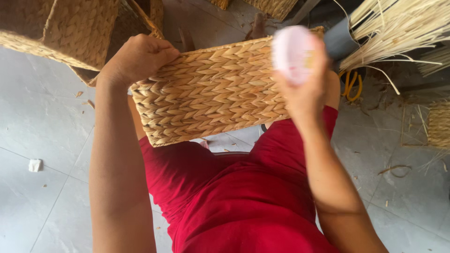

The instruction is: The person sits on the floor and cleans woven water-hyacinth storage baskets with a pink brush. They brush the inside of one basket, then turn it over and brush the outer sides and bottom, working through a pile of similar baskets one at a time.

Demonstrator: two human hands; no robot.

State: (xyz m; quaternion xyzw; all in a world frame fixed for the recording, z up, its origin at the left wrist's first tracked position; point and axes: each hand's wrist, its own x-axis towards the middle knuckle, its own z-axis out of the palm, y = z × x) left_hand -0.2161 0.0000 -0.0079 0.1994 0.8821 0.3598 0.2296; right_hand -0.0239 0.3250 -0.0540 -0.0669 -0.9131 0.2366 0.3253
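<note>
Woven basket [211, 91] between both hands

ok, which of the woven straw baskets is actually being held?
The rectangular woven straw basket across the lap: left hand grips its upper left corner. The other woven baskets, top left, top centre and right edge, are untouched.

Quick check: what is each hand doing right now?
Left hand: closed on the rim of the woven basket.
Right hand: closed around a pink round object.
</note>
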